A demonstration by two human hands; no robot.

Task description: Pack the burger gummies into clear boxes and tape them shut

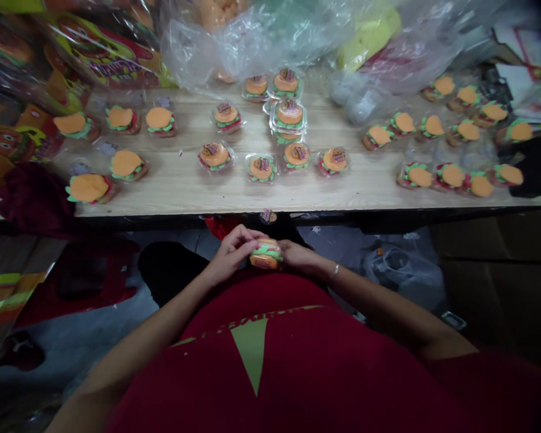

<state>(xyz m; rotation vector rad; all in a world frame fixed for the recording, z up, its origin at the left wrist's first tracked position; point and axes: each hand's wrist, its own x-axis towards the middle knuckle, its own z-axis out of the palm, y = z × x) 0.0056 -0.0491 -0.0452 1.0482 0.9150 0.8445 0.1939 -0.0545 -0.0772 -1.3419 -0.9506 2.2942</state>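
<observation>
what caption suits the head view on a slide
Left hand and right hand hold a packaged burger-shaped item before a table bearing similar items.

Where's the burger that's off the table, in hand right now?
Near the middle of the head view, the burger is between the left hand and right hand, below the table edge and just above the red shirt in the picture.

Lettering in sight, no word legible!

From my distant seat I'm catching curly letters across the packaging, tiny print on the burger stickers, creased characters along the shirt: all unreadable!
</observation>
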